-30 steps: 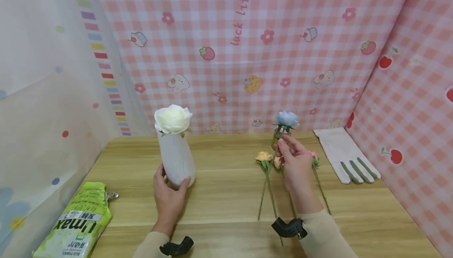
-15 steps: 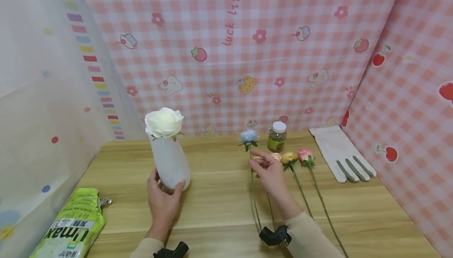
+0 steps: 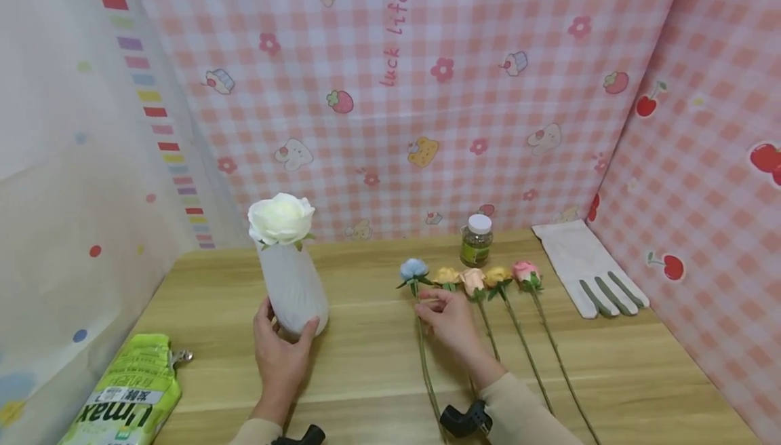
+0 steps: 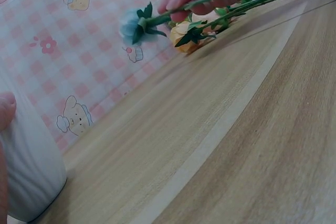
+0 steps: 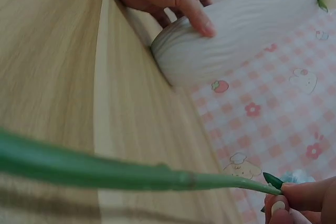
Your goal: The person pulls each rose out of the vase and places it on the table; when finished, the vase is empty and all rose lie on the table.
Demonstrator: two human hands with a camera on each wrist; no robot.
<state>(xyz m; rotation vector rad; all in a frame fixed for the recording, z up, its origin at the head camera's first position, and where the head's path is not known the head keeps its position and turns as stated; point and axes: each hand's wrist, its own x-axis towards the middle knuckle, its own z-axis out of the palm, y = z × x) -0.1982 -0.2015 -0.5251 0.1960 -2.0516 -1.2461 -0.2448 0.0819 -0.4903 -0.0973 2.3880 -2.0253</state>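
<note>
My left hand [image 3: 281, 357] grips the lower part of a white ribbed vase [image 3: 294, 289], thumb on its right side. A white artificial rose [image 3: 282, 218] fills the vase's mouth. To the right, my right hand [image 3: 451, 323] pinches the green stem [image 5: 131, 174] of an artificial blue flower [image 3: 414, 270] just below its bloom. In the left wrist view the blue bloom [image 4: 135, 27] points toward the vase, its stem running off to the right. Beside that hand lie a peach rose [image 3: 472, 282], a pink rose [image 3: 526, 271] and two yellow flowers, one [image 3: 497, 277] between them.
Behind the flowers stands a small white-lidded jar [image 3: 476, 241]. A white glove with grey-green stripes [image 3: 588, 268] lies at the right. A green bag [image 3: 128, 391] with a metal clip is at the table's left edge. Patterned cloth walls [image 3: 366, 133] rise behind and beside the wooden table.
My right hand has brought the blue flower left and down from in front of the jar, uncovering the jar and the other flowers. My left hand still holds the vase.
</note>
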